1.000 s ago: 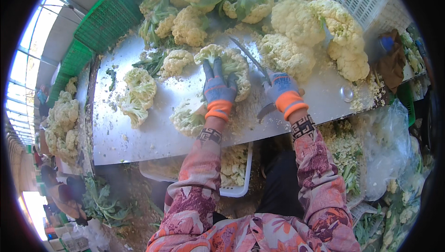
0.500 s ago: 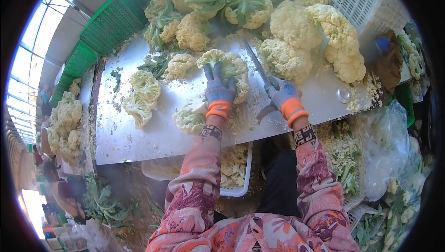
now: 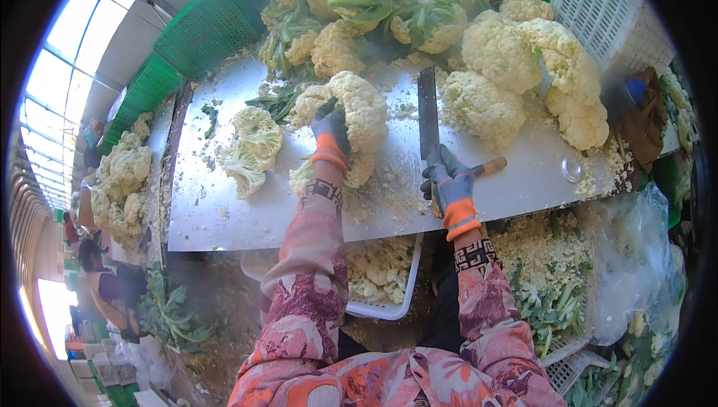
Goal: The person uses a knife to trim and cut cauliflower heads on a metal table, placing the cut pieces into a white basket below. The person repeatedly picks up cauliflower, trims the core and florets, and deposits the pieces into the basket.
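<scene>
My left hand (image 3: 331, 132), in a grey glove with an orange cuff, grips a cauliflower head (image 3: 360, 115) tilted on its side, its rounded white top turned to the right. The fingertips are partly hidden against it. My right hand (image 3: 451, 182), gloved alike, is closed around a long knife; its dark blade (image 3: 428, 108) points away from me, apart from the head. A wooden handle (image 3: 490, 167) sticks out to the right of the same hand; whether it belongs to a second tool I cannot tell. Cut cauliflower pieces (image 3: 253, 145) lie left of my left hand.
Whole cauliflowers (image 3: 497, 55) are heaped along the far side of the metal table (image 3: 217, 220). Green crates (image 3: 206, 29) and a white crate (image 3: 598, 10) stand behind. Below the near edge is a white tub (image 3: 407, 287) of florets. A small round metal object (image 3: 571, 169) lies at right.
My left hand has tipped the cauliflower from stalk side up onto its side. The right hand has turned, so the blade points straighter away, and the wooden handle now shows. The view has shifted slightly.
</scene>
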`<control>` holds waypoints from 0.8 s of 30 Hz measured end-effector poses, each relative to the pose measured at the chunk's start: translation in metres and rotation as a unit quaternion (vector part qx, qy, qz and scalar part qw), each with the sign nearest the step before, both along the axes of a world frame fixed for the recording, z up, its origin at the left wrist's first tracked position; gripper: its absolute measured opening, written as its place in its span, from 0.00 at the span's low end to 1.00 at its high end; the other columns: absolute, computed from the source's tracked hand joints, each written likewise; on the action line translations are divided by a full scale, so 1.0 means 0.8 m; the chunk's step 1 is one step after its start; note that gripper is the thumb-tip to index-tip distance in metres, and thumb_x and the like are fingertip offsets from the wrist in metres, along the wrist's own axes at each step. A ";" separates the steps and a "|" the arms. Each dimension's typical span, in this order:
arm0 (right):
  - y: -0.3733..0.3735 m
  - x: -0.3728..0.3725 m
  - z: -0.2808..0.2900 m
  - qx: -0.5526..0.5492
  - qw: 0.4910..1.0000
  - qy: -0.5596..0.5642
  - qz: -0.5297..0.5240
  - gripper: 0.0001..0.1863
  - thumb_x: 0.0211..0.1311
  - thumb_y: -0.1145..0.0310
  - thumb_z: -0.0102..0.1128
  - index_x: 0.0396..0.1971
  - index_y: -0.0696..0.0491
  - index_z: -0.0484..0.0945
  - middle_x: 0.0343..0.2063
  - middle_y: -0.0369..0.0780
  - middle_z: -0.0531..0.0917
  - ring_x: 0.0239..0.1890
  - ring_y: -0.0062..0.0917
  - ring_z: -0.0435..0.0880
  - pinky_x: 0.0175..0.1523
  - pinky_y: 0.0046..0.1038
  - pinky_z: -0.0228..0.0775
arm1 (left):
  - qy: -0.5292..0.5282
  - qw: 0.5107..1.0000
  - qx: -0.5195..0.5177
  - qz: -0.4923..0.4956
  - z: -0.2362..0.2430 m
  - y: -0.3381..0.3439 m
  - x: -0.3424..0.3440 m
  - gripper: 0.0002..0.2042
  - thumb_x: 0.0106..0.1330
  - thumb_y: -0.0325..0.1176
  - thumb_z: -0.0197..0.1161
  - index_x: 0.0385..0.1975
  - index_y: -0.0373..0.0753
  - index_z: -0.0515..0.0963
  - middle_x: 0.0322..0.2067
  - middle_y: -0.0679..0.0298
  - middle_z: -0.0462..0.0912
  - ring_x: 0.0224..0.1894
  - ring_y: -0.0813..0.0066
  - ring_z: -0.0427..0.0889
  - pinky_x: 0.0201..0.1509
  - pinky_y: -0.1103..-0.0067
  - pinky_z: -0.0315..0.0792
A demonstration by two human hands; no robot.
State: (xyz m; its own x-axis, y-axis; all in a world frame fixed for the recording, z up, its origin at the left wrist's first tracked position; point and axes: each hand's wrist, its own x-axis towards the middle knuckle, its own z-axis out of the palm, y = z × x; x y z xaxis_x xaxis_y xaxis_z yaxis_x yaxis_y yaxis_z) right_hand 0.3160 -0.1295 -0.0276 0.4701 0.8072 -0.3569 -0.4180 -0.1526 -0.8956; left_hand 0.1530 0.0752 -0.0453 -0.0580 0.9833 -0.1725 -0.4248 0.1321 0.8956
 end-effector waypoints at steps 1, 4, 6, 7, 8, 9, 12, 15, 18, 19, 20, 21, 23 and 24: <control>0.006 -0.003 -0.006 0.013 1.000 -0.010 0.010 0.21 0.65 0.63 0.58 0.56 0.52 0.74 0.23 0.35 0.79 0.15 0.18 0.74 0.19 0.22 0.65 | -0.031 0.999 0.001 -0.014 -0.003 0.008 -0.016 0.22 0.55 0.20 0.56 0.52 0.39 0.74 0.36 0.58 0.81 0.30 0.68 0.81 0.35 0.72 0.78; 0.015 -0.003 -0.022 0.022 0.999 -0.040 0.015 0.22 0.64 0.64 0.58 0.57 0.54 0.74 0.24 0.35 0.80 0.15 0.17 0.74 0.19 0.22 0.65 | -0.153 0.985 0.040 -0.066 0.007 -0.001 -0.015 0.20 0.56 0.21 0.57 0.52 0.38 0.73 0.39 0.58 0.81 0.34 0.66 0.82 0.39 0.70 0.80; 0.015 -0.005 -0.017 0.014 0.997 -0.064 0.036 0.22 0.64 0.64 0.58 0.57 0.55 0.73 0.24 0.35 0.81 0.16 0.16 0.74 0.20 0.22 0.65 | -0.090 0.987 0.088 -0.101 0.009 -0.004 -0.024 0.15 0.68 0.30 0.52 0.53 0.40 0.73 0.44 0.60 0.81 0.44 0.66 0.82 0.48 0.70 0.79; 0.015 -0.007 -0.015 0.011 0.996 -0.078 0.043 0.22 0.64 0.64 0.58 0.57 0.55 0.73 0.24 0.34 0.81 0.16 0.16 0.74 0.20 0.22 0.65 | -0.083 0.981 0.125 -0.124 0.010 -0.007 -0.030 0.15 0.69 0.31 0.51 0.53 0.40 0.73 0.45 0.61 0.80 0.44 0.66 0.82 0.48 0.71 0.78; 0.015 -0.006 -0.014 0.008 0.994 -0.095 0.049 0.22 0.64 0.64 0.58 0.57 0.55 0.73 0.24 0.34 0.81 0.16 0.16 0.74 0.21 0.21 0.65 | -0.078 0.973 0.162 -0.148 0.012 -0.010 -0.030 0.15 0.69 0.32 0.51 0.53 0.39 0.73 0.45 0.61 0.80 0.45 0.67 0.82 0.49 0.71 0.78; 0.016 -0.004 -0.016 0.011 0.994 -0.095 0.046 0.22 0.65 0.64 0.58 0.57 0.56 0.73 0.25 0.34 0.81 0.16 0.16 0.73 0.21 0.21 0.65 | -0.115 0.974 0.138 -0.140 0.018 -0.013 -0.027 0.14 0.71 0.35 0.49 0.53 0.39 0.73 0.46 0.62 0.80 0.46 0.68 0.81 0.50 0.72 0.77; 0.018 -0.007 -0.022 0.022 0.994 -0.090 0.048 0.22 0.65 0.64 0.57 0.57 0.56 0.73 0.25 0.34 0.81 0.16 0.16 0.73 0.21 0.22 0.65 | -0.169 0.967 0.139 -0.128 0.012 0.002 -0.044 0.15 0.71 0.38 0.49 0.53 0.39 0.73 0.46 0.63 0.80 0.46 0.69 0.81 0.50 0.73 0.77; 0.019 -0.003 -0.028 0.032 0.994 -0.095 0.053 0.22 0.65 0.63 0.57 0.57 0.56 0.72 0.24 0.35 0.81 0.16 0.16 0.73 0.21 0.22 0.66 | -0.209 0.969 0.121 -0.051 0.017 0.010 -0.066 0.14 0.69 0.32 0.53 0.52 0.41 0.73 0.43 0.59 0.81 0.43 0.66 0.82 0.47 0.70 0.78; 0.024 0.012 -0.049 0.030 0.989 -0.137 0.046 0.23 0.65 0.62 0.56 0.57 0.57 0.72 0.23 0.36 0.81 0.16 0.17 0.74 0.22 0.23 0.67 | -0.146 0.972 0.101 0.155 0.055 -0.006 -0.068 0.22 0.56 0.18 0.56 0.52 0.44 0.73 0.39 0.57 0.80 0.36 0.63 0.81 0.39 0.67 0.80; 0.024 0.015 -0.052 0.026 0.987 -0.154 0.044 0.23 0.65 0.61 0.56 0.57 0.58 0.72 0.23 0.36 0.81 0.16 0.17 0.74 0.22 0.24 0.67 | -0.092 0.973 0.108 0.181 0.057 -0.003 -0.079 0.23 0.55 0.17 0.57 0.52 0.43 0.72 0.38 0.57 0.79 0.35 0.63 0.81 0.37 0.67 0.79; 0.025 0.014 -0.052 0.024 0.984 -0.168 0.046 0.24 0.65 0.61 0.56 0.56 0.58 0.72 0.23 0.37 0.81 0.16 0.18 0.75 0.22 0.24 0.68 | -0.034 0.970 0.116 0.209 0.061 -0.002 -0.097 0.24 0.53 0.17 0.58 0.52 0.43 0.72 0.37 0.57 0.79 0.33 0.64 0.81 0.35 0.68 0.79; 0.025 0.015 -0.051 0.020 0.984 -0.171 0.044 0.24 0.65 0.60 0.56 0.56 0.58 0.73 0.24 0.38 0.82 0.16 0.18 0.75 0.23 0.24 0.68 | 0.029 0.972 0.115 0.203 0.070 -0.009 -0.103 0.23 0.51 0.19 0.60 0.50 0.42 0.75 0.41 0.57 0.78 0.39 0.64 0.80 0.43 0.70 0.77; 0.024 0.009 -0.044 0.014 0.984 -0.173 0.048 0.23 0.65 0.60 0.56 0.55 0.59 0.73 0.25 0.39 0.83 0.16 0.18 0.76 0.23 0.25 0.69 | 0.334 0.901 0.158 0.229 0.059 0.003 -0.141 0.23 0.50 0.21 0.62 0.49 0.41 0.76 0.47 0.56 0.75 0.46 0.64 0.77 0.51 0.73 0.72; 0.024 0.003 -0.036 0.012 0.984 -0.172 0.055 0.23 0.65 0.60 0.56 0.55 0.59 0.74 0.25 0.40 0.83 0.17 0.18 0.76 0.24 0.25 0.69 | 0.477 0.829 0.173 0.236 0.052 0.005 -0.158 0.22 0.49 0.22 0.63 0.48 0.41 0.77 0.50 0.56 0.73 0.50 0.64 0.76 0.56 0.75 0.70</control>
